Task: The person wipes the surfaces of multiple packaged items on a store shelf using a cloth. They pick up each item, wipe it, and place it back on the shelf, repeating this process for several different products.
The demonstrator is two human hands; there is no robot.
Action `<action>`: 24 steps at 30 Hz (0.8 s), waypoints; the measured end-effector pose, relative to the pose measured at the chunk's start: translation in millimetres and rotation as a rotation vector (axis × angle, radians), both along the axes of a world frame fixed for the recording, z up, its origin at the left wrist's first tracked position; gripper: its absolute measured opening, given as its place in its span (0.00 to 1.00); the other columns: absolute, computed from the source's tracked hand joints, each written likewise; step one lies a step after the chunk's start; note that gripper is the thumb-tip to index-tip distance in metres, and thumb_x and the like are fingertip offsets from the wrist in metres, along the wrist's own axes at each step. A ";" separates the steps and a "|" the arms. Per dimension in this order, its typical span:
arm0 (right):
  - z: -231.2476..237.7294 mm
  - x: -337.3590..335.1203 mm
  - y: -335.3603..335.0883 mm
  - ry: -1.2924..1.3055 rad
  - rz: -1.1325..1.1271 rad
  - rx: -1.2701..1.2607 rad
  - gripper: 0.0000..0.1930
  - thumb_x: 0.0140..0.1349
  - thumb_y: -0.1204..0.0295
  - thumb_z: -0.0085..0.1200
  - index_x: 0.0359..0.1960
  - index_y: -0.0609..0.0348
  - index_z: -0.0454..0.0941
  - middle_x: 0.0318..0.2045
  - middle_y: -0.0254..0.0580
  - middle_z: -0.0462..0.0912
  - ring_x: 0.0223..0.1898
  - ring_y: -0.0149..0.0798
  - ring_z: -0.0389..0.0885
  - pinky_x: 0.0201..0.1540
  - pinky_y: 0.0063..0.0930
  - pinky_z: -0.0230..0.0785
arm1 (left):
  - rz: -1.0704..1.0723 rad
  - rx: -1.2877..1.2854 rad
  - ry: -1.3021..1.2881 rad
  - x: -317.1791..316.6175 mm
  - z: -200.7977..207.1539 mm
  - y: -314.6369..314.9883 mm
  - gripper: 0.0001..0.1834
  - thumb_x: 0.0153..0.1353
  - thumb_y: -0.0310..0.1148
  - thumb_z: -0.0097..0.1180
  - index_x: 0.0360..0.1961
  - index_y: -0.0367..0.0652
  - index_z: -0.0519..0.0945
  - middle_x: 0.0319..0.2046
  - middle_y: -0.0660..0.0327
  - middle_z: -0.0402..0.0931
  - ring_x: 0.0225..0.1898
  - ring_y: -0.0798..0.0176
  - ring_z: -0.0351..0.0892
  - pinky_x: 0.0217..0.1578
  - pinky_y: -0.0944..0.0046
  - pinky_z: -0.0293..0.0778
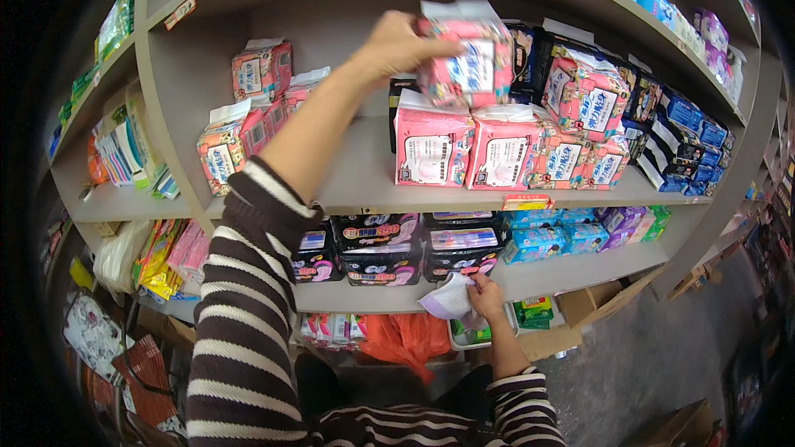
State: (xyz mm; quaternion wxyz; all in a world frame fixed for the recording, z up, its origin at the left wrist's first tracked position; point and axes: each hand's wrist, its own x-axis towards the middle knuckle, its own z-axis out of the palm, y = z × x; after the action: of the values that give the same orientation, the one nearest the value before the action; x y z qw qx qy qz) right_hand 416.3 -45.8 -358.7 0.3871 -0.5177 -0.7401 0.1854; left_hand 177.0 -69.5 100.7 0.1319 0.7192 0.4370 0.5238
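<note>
My left hand grips a pink package of sanitary pads by its left side, raised over the middle shelf. Right below it stand two pink packs with white labels, side by side. To their right are more patterned pink packs, some stacked on others. Lower down, my right hand pinches a white and lilac cloth that hangs in front of the lower shelf's edge.
More pink packs sit at the shelf's left end, with blue packs at the right. Black packs and light-blue packs line the shelf below. An orange-red plastic bag and an open cardboard box are lower down.
</note>
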 end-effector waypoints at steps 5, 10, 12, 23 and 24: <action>-1.3 0.5 -0.9 0.031 0.059 0.111 0.11 0.50 0.71 0.53 0.36 0.56 0.77 0.34 0.50 0.80 0.37 0.53 0.79 0.41 0.42 0.71 | 0.119 0.038 -0.176 -79.5 9.2 -56.0 0.27 0.49 0.39 0.64 0.44 0.28 0.73 0.34 0.55 0.78 0.31 0.67 0.80 0.32 0.69 0.76; 1.7 0.4 -2.1 0.025 0.055 0.090 0.11 0.51 0.72 0.54 0.37 0.58 0.77 0.34 0.52 0.80 0.37 0.53 0.79 0.41 0.39 0.71 | 0.279 -0.137 -0.084 -132.1 -42.2 -59.3 0.30 0.46 0.33 0.67 0.48 0.27 0.71 0.40 0.52 0.77 0.37 0.66 0.79 0.35 0.69 0.75; 2.5 0.5 -3.6 0.050 0.078 0.103 0.11 0.50 0.71 0.55 0.37 0.58 0.77 0.34 0.51 0.80 0.37 0.53 0.79 0.41 0.38 0.71 | 0.482 -0.119 -0.061 -136.9 -65.0 -42.5 0.30 0.45 0.33 0.68 0.49 0.28 0.72 0.42 0.54 0.77 0.41 0.65 0.78 0.41 0.68 0.73; -1.5 1.4 -6.8 0.039 0.044 0.153 0.13 0.50 0.71 0.54 0.38 0.61 0.78 0.35 0.53 0.80 0.39 0.54 0.78 0.43 0.41 0.70 | 0.424 0.015 0.392 -144.0 -102.6 10.2 0.31 0.46 0.36 0.63 0.49 0.26 0.71 0.38 0.40 0.76 0.41 0.48 0.78 0.42 0.59 0.72; -1.9 1.2 -6.6 0.029 0.041 0.124 0.13 0.50 0.71 0.55 0.38 0.61 0.78 0.35 0.54 0.80 0.38 0.55 0.78 0.43 0.41 0.70 | 0.512 0.109 0.433 -140.1 -101.9 9.6 0.32 0.46 0.35 0.62 0.50 0.27 0.70 0.38 0.39 0.76 0.41 0.47 0.77 0.42 0.58 0.72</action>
State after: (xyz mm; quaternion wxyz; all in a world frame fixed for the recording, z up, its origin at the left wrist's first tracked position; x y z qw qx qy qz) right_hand 417.5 -52.3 -360.6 0.4254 -0.4747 -0.7548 0.1545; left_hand 36.8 -60.0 -1.2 -0.1386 0.6868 0.5925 0.3976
